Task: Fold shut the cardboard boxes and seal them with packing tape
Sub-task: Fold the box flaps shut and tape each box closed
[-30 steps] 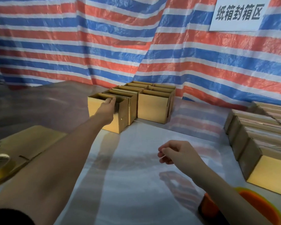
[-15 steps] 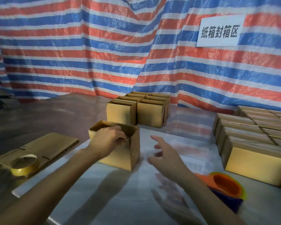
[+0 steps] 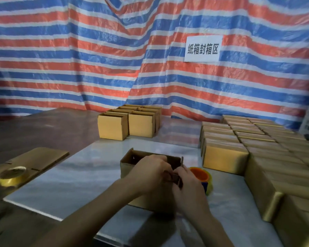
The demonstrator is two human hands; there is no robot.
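An open cardboard box (image 3: pixel 130 160) stands on the white table sheet right in front of me. My left hand (image 3: pixel 150 171) curls over its near rim and grips a top flap. My right hand (image 3: pixel 187 182) meets it there and pinches the same flap at the box's right side; one flap sticks up by the right corner. An orange tape dispenser (image 3: pixel 200 174) with a roll lies just right of the box, partly behind my right hand. The box's front face is hidden by my arms.
Several open boxes (image 3: pixel 112 129) are grouped at the table's back. Rows of closed boxes (image 3: pixel 225 157) fill the right side. A flattened carton (image 3: pixel 37 157) and a tape roll (image 3: pixel 12 175) lie at left. A striped tarp hangs behind.
The box has come nearer to me, beside the tape dispenser. My right hand, free before, has joined the left at the box's flaps.
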